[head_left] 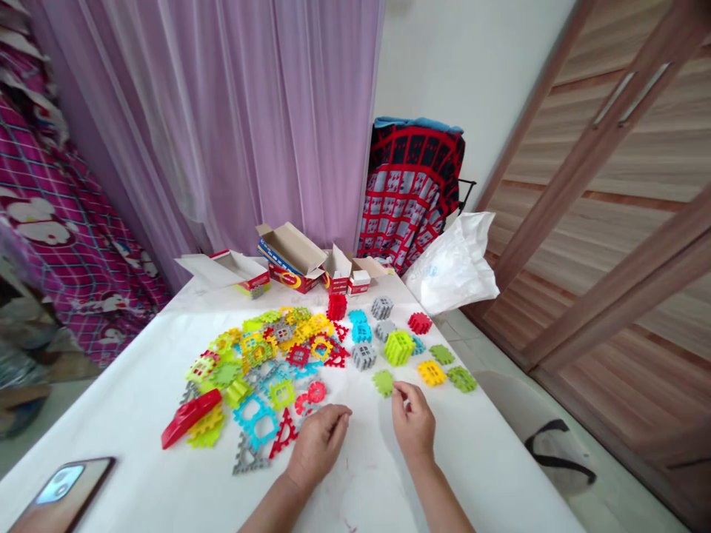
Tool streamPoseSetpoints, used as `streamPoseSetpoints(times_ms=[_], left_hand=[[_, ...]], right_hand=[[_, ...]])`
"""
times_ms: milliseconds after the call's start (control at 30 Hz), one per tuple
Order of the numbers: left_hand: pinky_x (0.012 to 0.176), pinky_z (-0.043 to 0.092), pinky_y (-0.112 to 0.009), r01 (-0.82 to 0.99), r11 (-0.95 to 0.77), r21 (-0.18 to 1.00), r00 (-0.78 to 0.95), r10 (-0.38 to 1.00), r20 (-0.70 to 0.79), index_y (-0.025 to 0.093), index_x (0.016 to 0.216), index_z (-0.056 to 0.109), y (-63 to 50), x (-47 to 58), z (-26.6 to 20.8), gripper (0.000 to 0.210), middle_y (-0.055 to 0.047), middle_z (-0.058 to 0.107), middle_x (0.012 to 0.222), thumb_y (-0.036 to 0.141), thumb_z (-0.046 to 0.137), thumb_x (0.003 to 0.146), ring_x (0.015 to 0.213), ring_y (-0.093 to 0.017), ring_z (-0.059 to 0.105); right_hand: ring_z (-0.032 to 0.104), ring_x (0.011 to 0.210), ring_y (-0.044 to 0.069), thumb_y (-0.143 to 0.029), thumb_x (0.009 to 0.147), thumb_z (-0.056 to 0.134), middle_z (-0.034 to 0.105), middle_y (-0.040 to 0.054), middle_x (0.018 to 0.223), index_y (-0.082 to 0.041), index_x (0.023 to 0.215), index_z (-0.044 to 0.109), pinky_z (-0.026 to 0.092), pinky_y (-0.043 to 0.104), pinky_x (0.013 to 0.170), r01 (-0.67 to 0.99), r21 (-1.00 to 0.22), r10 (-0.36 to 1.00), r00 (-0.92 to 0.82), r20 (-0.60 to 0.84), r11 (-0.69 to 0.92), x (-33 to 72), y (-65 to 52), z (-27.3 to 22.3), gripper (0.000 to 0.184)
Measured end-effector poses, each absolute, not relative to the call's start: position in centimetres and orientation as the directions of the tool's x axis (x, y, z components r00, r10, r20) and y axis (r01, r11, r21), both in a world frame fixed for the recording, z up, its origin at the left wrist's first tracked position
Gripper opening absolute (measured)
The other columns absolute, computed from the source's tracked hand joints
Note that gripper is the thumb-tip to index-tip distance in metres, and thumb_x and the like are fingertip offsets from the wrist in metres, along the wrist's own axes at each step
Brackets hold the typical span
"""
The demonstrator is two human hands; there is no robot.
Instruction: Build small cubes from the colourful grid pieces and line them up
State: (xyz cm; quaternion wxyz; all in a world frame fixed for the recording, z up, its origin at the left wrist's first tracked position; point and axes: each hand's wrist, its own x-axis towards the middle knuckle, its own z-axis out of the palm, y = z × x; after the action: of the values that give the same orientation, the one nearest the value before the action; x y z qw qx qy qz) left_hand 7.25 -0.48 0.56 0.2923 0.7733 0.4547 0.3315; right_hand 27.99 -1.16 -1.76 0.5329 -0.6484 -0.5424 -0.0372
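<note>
Just beside the bent fingertips of the right hand (414, 423), the green tile (383, 383) is spotted lying flat on the white table (366, 474), though whether it is pinched cannot be told; the left hand (319, 442) is seen half-curled, no piece visible! Light, stiff plastic is to be expected, best taken by its toothed rim; three grey stacks (364, 357), two red stacks (336, 306), one lime stack (398, 348) are counted
</note>
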Motion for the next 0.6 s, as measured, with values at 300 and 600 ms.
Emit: streamPoseSetpoints(times_ms=[300,600], left_hand=[[0.088,0.050,-0.036,0.681,-0.394,0.617,0.231,0.915,0.330,0.025,0.104,0.068,1.0,2.2,2.6,0.025,-0.008,0.071,0.103,0.031,0.048,0.091,0.097,-0.022,0.065],[0.096,0.042,-0.045,0.946,-0.198,0.256,0.194,0.980,0.040,0.025,0.114,0.068,2.4,-2.5,5.4,0.033,-0.011,0.068,0.119,0.029,0.060,0.083,0.113,-0.031,0.060]], right_hand=[[0.065,0.066,0.017,-0.033,0.088,0.048,0.071,0.0062,0.080,-0.021,0.083,0.066,0.050,0.028,0.061,0.733,-0.645,0.711,0.336,0.618,0.214,27.8,-1.5,-2.3,0.022],[0.065,0.068,0.016,-0.028,0.086,0.047,0.071,0.0054,0.079,-0.020,0.084,0.067,0.050,0.026,0.064,0.751,-0.613,0.721,0.283,0.633,0.244,27.3,-1.6,-2.5,0.021]])
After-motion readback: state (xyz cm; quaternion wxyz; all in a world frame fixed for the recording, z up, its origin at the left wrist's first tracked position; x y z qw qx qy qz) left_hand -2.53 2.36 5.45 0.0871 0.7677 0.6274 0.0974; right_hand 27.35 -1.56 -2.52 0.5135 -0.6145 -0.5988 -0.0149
